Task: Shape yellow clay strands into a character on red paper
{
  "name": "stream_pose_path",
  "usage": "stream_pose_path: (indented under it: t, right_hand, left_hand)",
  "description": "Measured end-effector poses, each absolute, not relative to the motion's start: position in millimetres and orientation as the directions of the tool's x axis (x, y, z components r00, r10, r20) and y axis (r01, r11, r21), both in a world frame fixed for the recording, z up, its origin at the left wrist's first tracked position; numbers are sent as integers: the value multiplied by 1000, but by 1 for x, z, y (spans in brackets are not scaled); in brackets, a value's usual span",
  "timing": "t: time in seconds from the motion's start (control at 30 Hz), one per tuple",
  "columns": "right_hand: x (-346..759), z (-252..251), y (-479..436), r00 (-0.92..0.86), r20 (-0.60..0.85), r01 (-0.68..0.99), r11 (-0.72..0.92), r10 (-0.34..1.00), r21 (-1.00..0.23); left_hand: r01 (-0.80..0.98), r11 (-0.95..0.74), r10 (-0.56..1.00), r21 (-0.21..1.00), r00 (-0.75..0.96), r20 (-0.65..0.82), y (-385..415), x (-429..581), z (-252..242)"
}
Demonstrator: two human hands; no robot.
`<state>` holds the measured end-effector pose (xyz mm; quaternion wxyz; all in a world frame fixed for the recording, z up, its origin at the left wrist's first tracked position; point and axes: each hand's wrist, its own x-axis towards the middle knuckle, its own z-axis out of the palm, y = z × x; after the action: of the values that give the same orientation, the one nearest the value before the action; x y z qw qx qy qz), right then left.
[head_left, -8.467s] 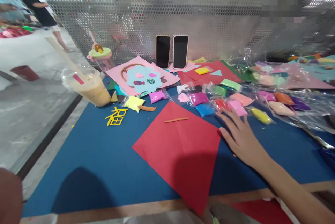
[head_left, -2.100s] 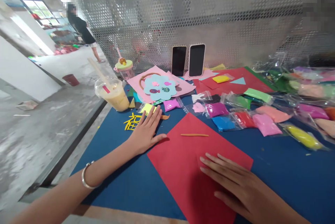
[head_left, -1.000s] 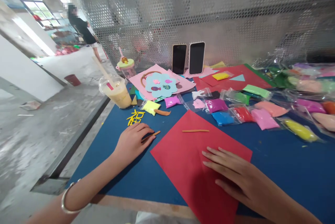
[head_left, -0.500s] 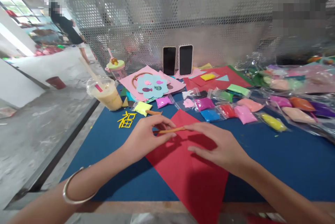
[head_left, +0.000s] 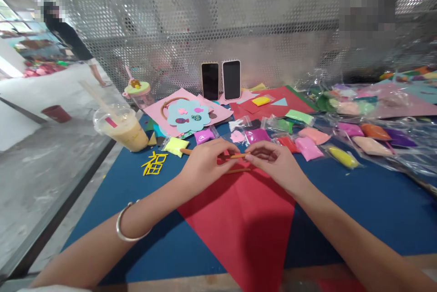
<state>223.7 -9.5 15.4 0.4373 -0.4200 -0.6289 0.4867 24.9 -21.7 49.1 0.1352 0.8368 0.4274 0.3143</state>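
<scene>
A thin orange-brown strip of modelling clay (head_left: 236, 156) spans the gap between my two hands, above the top part of a red paper sheet (head_left: 235, 219). My left hand (head_left: 211, 160) is closed on the strip's left part with thumb and fingers. At its right end, my right hand (head_left: 275, 160) pinches it between thumb and fingertips. Just below, a second thin orange-brown strip (head_left: 241, 171) rests on the red paper, its left part hidden by my left hand. Another orange-brown piece (head_left: 186, 151) pokes out behind my left hand, beside a pale yellow clay packet (head_left: 175, 146).
A yellow clay character (head_left: 155, 163) lies left on the blue tabletop (head_left: 143, 242). Behind it stands a drink cup (head_left: 126, 130). Several clay packets (head_left: 307, 147) spread rightward. Two phones (head_left: 232, 80) lean against the perforated metal panel (head_left: 177, 23). A person (head_left: 70, 39) stands far left.
My right hand has moved in, its spread fingers now closed in a pinch on the strip's end. A strip now shows on the red paper below. The view has shifted slightly right.
</scene>
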Motion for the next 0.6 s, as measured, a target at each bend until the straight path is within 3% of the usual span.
stream_pose_path:
  t: [0.2,0.43,0.6]
  right_hand:
    - [225,11,-6,-236,124,109,153,964,-982]
    - [242,24,-18,-233,171,277,234,957,-932]
    - [292,22,-40,-9,197,461,179,980,-869]
  left_hand:
    - [616,-618,785,488,448,428,-16,26,46]
    - [591,-672,740,446,516,432,-13,30,40]
    - [552,-749,661,368,577,480,-34,29,47]
